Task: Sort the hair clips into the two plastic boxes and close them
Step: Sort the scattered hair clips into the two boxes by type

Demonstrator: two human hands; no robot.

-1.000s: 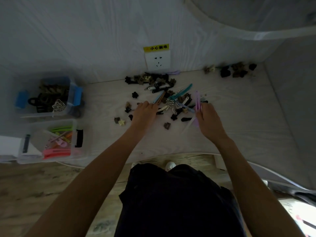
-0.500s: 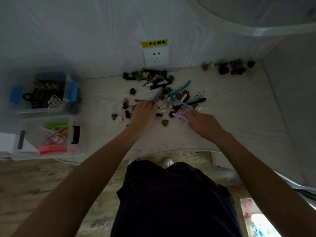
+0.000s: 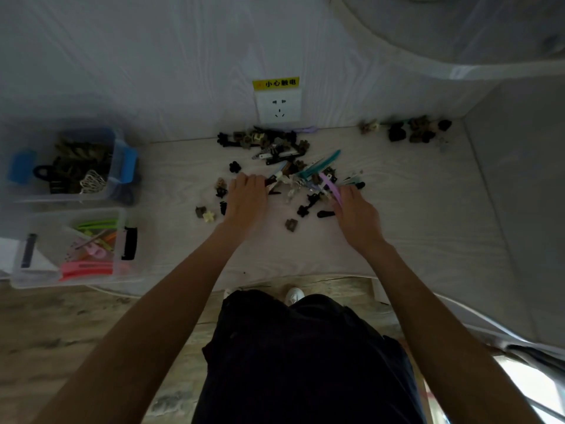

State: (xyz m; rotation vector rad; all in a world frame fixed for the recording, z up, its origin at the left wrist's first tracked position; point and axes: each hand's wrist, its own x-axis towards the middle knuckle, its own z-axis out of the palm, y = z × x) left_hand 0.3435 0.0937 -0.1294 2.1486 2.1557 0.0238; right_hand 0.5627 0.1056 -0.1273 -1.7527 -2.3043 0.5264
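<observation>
Right hand (image 3: 356,211) pinches a lilac long clip (image 3: 330,185), its long axis running up-left from the fingers into the clip pile (image 3: 293,169). Left hand (image 3: 247,194), fingers curled in the pile, grasp unclear, is nearer the long-clip box (image 3: 122,240) far left on the counter (image 3: 412,209).

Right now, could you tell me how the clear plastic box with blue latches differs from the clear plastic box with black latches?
The clear plastic box with blue latches sits farther back, towards the wall; the clear plastic box with black latches sits nearer the table's front edge. The blue-latched box holds dark and brownish claw-type clips; the black-latched one holds long, bright pink, green and orange clips. Both are transparent, open, and stand at the table's left end.
</observation>
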